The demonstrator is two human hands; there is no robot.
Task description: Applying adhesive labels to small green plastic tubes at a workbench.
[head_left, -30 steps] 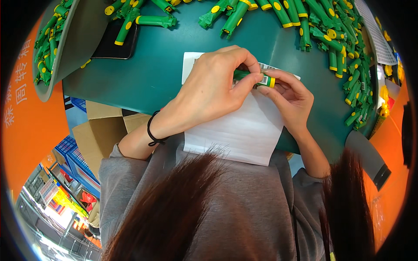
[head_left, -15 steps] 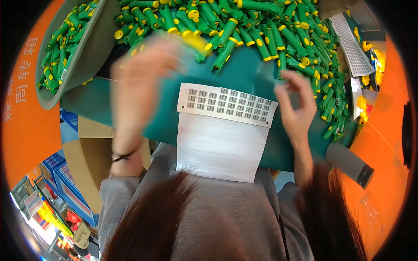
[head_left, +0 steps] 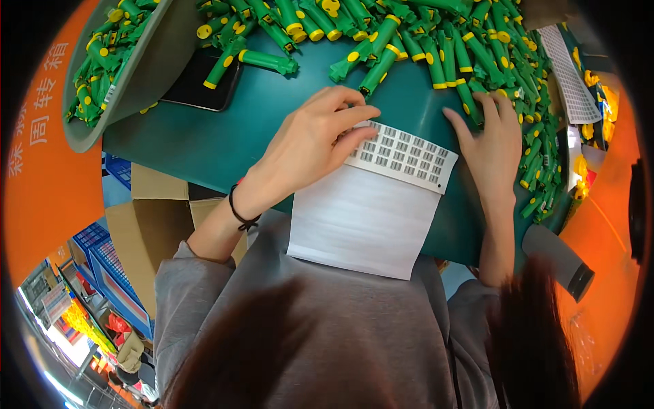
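Note:
A white sheet of small barcode labels point(head_left: 402, 153), with a blank white lower part, lies over the near edge of the green table and onto my lap. At its upper left, the thumb and index finger of my left hand point(head_left: 310, 140) pinch the sheet's edge; whether a single label is lifted is hidden. My right hand point(head_left: 494, 146) is to the right of the sheet, thumb apart from the fingers. Its fingertips reach a green tube with yellow ends point(head_left: 469, 102) at the edge of the pile. Another green tube point(head_left: 269, 61) lies at the left.
A heap of green tubes point(head_left: 477, 58) covers the far and right table. A grey bin point(head_left: 153, 75) of similar tubes stands left, by a dark phone-like slab point(head_left: 201, 82). Near right is a grey cylinder point(head_left: 555, 259); an open cardboard box point(head_left: 160, 238) sits lower left.
My left hand came from above the far left tubes, where it was blurred near a yellow-green item, to the label sheet. The right hand moved up and right to the heap.

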